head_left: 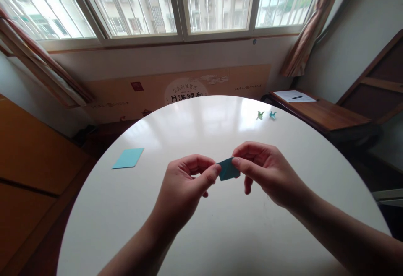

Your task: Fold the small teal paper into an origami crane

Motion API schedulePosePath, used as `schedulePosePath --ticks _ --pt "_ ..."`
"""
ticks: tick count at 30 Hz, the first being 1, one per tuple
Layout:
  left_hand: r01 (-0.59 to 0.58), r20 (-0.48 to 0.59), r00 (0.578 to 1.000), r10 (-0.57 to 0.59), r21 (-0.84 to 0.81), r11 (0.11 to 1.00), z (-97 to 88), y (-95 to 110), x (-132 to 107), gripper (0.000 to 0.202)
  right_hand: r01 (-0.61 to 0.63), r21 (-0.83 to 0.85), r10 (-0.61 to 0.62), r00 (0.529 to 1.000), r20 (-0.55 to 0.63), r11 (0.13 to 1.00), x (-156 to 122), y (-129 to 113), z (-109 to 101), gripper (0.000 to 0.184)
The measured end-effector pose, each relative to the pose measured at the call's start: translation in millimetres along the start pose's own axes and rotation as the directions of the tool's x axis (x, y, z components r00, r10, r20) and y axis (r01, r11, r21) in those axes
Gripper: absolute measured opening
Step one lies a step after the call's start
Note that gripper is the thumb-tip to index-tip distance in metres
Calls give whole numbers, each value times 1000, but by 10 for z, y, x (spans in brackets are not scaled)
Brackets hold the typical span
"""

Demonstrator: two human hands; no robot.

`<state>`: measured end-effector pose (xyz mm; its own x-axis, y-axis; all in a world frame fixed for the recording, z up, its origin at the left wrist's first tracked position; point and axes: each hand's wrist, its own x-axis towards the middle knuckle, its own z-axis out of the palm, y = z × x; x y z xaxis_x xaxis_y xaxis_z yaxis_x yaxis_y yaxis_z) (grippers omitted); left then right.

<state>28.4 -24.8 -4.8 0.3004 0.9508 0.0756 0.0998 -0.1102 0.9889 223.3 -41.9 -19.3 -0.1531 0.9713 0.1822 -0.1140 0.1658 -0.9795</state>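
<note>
A small folded piece of dark teal paper [228, 170] is held above the round white table [220, 234], between both hands. My left hand [185, 183] pinches its left edge with thumb and forefinger. My right hand [267, 169] pinches its right side, the other fingers curled. A flat light-blue paper sheet [128, 158] lies on the table to the left. Two tiny folded paper cranes, one green [260, 115] and one blue [272, 115], stand near the table's far right edge.
A brown wooden side table [327, 114] with a white sheet and a pen [295, 97] stands at the right. A cardboard panel [185, 89] leans under the wide window. Curtains hang at both sides. Wooden furniture stands at the left.
</note>
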Motion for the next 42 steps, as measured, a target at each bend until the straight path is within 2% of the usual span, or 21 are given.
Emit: schedulePosePath --ticks 4,13,23,28,33,39,42 --pt "-3 -2 1000 3 0 1000 17 18 -11 17 15 7 -16 1000 14 1000 1 -3 2 15" --pt "46 21 999 -43 -164 985 11 -19 16 16 17 -54 -19 999 -36 998 -16 -2 14 16" --pt "22 -14 1000 -22 17 1000 46 70 -17 11 -5 -82 11 997 71 997 -4 34 41 14" --pt "-5 -21 1000 5 -6 1000 31 32 -4 17 16 -123 -17 1000 -5 992 0 38 42 16" --pt "41 60 997 -41 13 999 11 18 3 24 38 -153 -53 994 -94 988 -14 49 54 22" --pt "15 10 1000 -16 81 997 17 20 0 24 56 -208 -76 993 -89 976 -22 27 72 27" --pt "-19 21 1000 17 103 994 12 22 -9 21 75 -247 -83 996 -25 966 -5 16 43 25"
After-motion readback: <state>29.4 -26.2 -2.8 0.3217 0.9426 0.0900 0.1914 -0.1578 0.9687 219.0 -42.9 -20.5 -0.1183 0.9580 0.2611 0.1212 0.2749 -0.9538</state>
